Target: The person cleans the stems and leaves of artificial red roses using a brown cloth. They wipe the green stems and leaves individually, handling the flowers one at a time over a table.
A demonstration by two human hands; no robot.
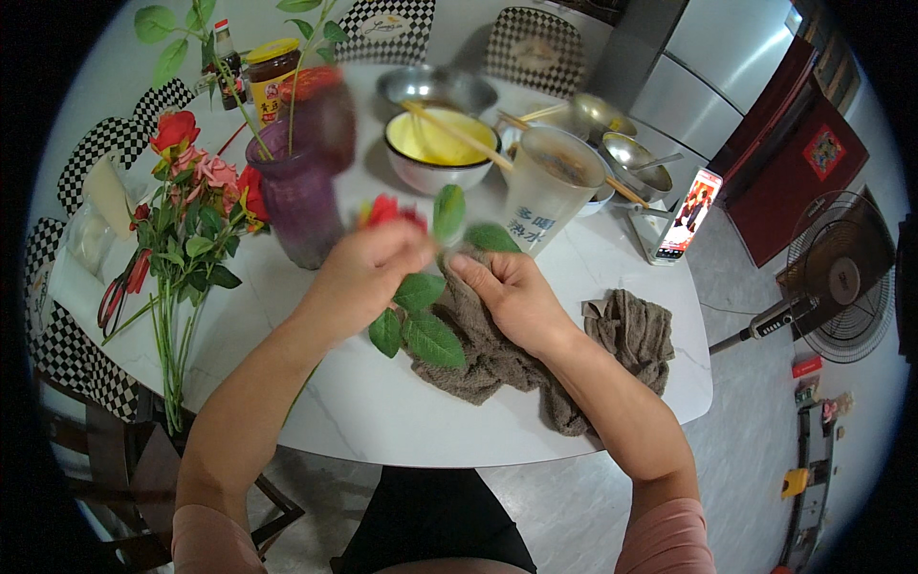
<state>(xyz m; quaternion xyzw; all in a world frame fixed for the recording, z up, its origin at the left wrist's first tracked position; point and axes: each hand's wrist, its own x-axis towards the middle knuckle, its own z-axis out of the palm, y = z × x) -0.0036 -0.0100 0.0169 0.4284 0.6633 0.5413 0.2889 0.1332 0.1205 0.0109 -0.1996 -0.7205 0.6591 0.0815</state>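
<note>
My left hand (369,276) is closed around the stem of an artificial red flower (387,212), whose bloom is blurred behind the fingers. Green leaves (434,337) on that stem hang between my hands. My right hand (513,298) grips a brown towel (473,359), with its bunched top close to the leaves and the rest draped on the table. Beyond my left hand stands a purple glass vase (301,208) with leafy stems in it. Several artificial roses (197,186) lie at the left, beside red-handled scissors (133,280).
A white marbled table (358,416) bears a plastic cup (552,179), a yellow-lined bowl (441,154) with chopsticks, metal bowls (437,90), jarred sauce (272,79), and a second brown cloth (635,337). A phone (692,212) stands at the right edge; a fan (839,280) is beyond.
</note>
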